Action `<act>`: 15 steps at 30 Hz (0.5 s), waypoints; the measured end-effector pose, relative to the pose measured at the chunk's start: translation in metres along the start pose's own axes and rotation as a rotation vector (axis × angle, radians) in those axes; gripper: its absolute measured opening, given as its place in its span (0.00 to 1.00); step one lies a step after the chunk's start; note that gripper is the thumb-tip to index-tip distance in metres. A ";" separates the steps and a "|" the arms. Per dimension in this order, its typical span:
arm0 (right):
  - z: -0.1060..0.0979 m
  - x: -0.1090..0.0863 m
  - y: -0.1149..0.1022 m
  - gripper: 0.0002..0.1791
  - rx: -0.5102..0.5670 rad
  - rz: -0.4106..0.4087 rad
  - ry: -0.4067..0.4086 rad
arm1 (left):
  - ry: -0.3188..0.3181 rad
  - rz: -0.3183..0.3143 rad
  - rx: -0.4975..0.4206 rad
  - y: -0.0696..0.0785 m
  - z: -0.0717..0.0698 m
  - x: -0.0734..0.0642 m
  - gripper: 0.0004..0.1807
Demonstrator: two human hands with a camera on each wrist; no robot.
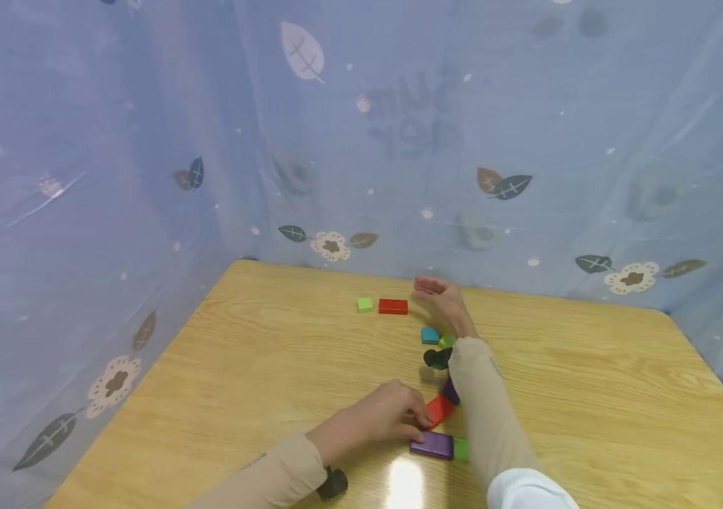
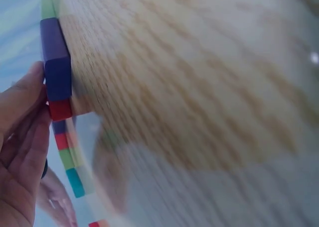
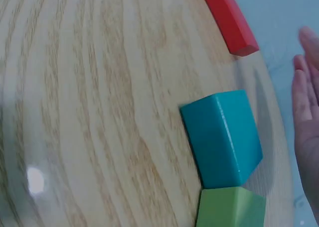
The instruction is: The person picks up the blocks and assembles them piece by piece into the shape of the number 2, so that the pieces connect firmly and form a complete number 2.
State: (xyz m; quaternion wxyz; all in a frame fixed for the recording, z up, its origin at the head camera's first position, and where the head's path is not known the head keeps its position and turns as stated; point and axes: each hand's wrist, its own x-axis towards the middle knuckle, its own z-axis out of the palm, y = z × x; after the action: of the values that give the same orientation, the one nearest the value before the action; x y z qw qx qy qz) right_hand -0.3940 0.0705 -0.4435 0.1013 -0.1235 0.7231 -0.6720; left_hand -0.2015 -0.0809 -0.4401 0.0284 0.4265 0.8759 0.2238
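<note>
My left hand (image 1: 386,412) reaches in from the left at the near end of a curved row of blocks. Its thumb touches a purple block (image 1: 432,445), and a fingertip meets the end of a red block (image 1: 441,410). In the left wrist view the purple block (image 2: 58,62) stands against the thumb, and no finger wraps around it. Farther back, my right hand (image 1: 442,302) is raised, holding nothing, its fingers extended. It is near another red block (image 1: 393,307) and a teal block (image 1: 430,336). The teal block (image 3: 222,137) touches a green block (image 3: 229,207) in the right wrist view.
A small lime block (image 1: 365,305) lies left of the far red block. A green block (image 1: 461,449) adjoins the purple one, and a dark purple block (image 1: 451,390) continues the curve, partly behind the right sleeve (image 1: 485,403). A blue patterned curtain (image 1: 399,177) borders the wooden table (image 1: 259,339).
</note>
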 end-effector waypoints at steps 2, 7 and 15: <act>0.000 -0.001 0.000 0.26 -0.089 0.032 -0.042 | 0.000 -0.001 0.002 0.001 0.000 0.001 0.10; 0.002 0.000 0.000 0.29 -0.154 0.061 -0.150 | 0.002 -0.025 -0.003 0.002 0.000 0.000 0.10; 0.010 0.005 0.005 0.29 -0.188 0.060 -0.229 | 0.007 -0.042 -0.022 0.000 0.000 -0.001 0.10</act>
State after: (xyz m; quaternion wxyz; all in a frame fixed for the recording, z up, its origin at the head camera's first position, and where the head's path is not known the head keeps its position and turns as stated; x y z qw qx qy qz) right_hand -0.3963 0.0599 -0.4496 0.1912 -0.1865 0.7698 -0.5797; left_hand -0.2007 -0.0814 -0.4405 0.0349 0.4068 0.8824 0.2340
